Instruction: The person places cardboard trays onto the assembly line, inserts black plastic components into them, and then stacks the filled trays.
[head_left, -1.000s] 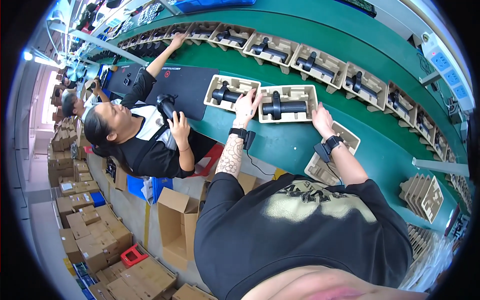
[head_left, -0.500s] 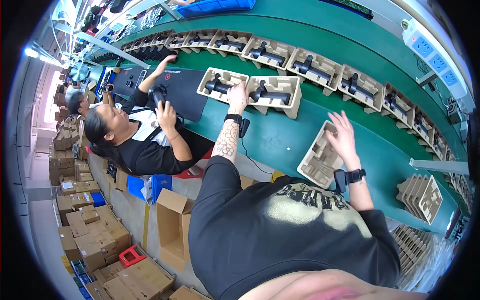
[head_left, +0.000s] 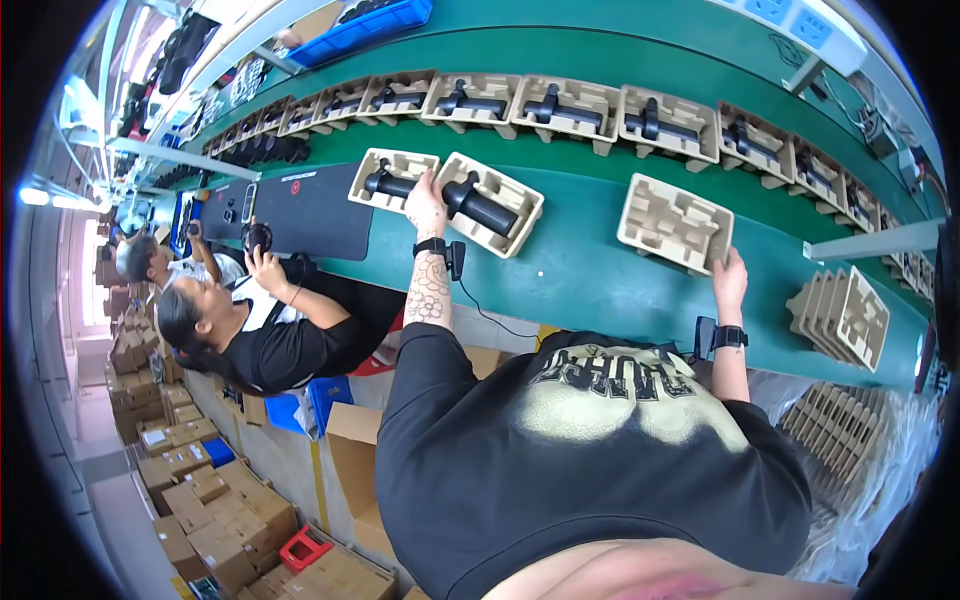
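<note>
My left hand (head_left: 426,205) is where two beige moulded-pulp trays meet, closed at the left end of the right-hand tray (head_left: 525,190); its fingertips are partly hidden. A black cylindrical device (head_left: 485,207) lies in that tray, which sits at an angle. The left-hand tray (head_left: 362,182) holds a similar black device (head_left: 392,187), partly covered by my hand. On the right, my right hand (head_left: 731,278) grips the near right corner of a third pulp tray (head_left: 672,215), with its bare moulded compartments facing up.
A row of pulp trays with black devices (head_left: 570,112) curves along the back of the green bench (head_left: 580,285). Stacked trays (head_left: 845,315) stand at the right. A co-worker (head_left: 270,330) sits left, beside a black mat (head_left: 320,215). Cardboard boxes (head_left: 220,530) fill the lower left.
The bare tray has moved away from me and turned; my right hand went from its far end to its near right corner. The right-hand device tray has swung askew beside my left hand.
</note>
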